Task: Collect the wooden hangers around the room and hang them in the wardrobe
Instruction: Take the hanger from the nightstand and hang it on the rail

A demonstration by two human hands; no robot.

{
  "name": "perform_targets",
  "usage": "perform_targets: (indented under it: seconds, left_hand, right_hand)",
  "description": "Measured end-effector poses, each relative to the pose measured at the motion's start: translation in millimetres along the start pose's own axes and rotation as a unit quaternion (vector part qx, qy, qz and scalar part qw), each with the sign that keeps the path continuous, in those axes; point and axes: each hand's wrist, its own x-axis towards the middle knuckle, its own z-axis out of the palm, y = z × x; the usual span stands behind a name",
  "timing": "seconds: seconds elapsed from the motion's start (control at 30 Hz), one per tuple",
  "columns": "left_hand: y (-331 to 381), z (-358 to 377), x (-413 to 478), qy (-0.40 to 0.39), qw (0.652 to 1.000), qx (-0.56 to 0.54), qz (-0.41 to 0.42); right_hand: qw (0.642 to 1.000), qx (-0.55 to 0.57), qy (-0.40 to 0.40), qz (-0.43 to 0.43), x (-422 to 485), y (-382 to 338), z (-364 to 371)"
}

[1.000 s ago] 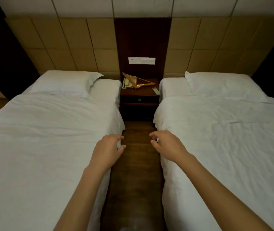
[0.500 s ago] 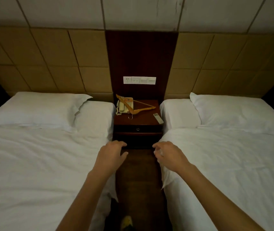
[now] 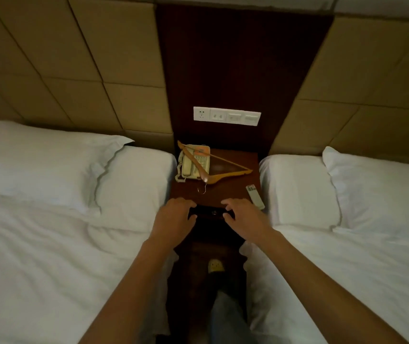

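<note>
A wooden hanger lies on the dark nightstand between two beds, one arm resting across a beige telephone, its metal hook pointing toward me. My left hand hovers at the nightstand's front edge, fingers spread and curled, holding nothing. My right hand is level with it on the right, also empty with fingers apart. Both hands are a short way in front of the hanger, not touching it. No wardrobe is in view.
White beds with pillows flank the narrow aisle, the left bed and the right bed. A white remote lies at the nightstand's right edge. A socket panel is on the wall above. My foot stands in the aisle.
I have moved forward down the aisle; the nightstand and hanger are now much closer. Both hands have advanced to the nightstand's front edge, still empty.
</note>
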Motion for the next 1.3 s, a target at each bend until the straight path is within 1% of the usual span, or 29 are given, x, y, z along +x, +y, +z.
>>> perform_targets:
  seconds: [0.07,0.17,0.3,0.5,0.6,0.7,0.83,1.03,1.17,1.3]
  left_hand:
    - [-4,14,47,-0.020,0.999,-0.004,-0.031]
    - [-10,36,106,-0.058,0.997,-0.002,-0.056]
    - [-32,68,183,-0.069,0.995,-0.016,-0.076]
    - [-73,119,285,-0.109,0.992,-0.008,-0.060]
    - [-100,148,323,-0.090,0.994,-0.010,-0.053]
    - [-123,172,346,-0.071,0.996,-0.010,-0.048]
    - [-143,198,364,-0.074,0.996,-0.018,-0.055]
    - [-149,209,378,-0.061,0.996,-0.019,-0.064]
    - [-141,191,379,-0.052,0.997,0.010,-0.056]
    - [-116,141,374,-0.023,0.998,0.057,-0.016]
  right_hand:
    - [0.999,-0.006,-0.043,-0.013,59,22,3]
    - [0.995,-0.032,-0.098,-0.014,134,52,16]
    - [0.985,-0.063,-0.163,-0.002,219,97,50]
    - [0.980,-0.086,-0.177,0.035,319,155,119]
    - [0.981,-0.109,-0.160,0.025,375,178,157]
    - [0.973,-0.167,-0.157,0.024,414,201,193]
    - [0.953,-0.225,-0.196,0.046,428,228,229]
    - [0.957,-0.210,-0.197,0.034,433,241,239]
    - [0.964,-0.209,-0.163,0.000,423,237,214]
    - [0.969,-0.193,-0.129,-0.083,405,205,148]
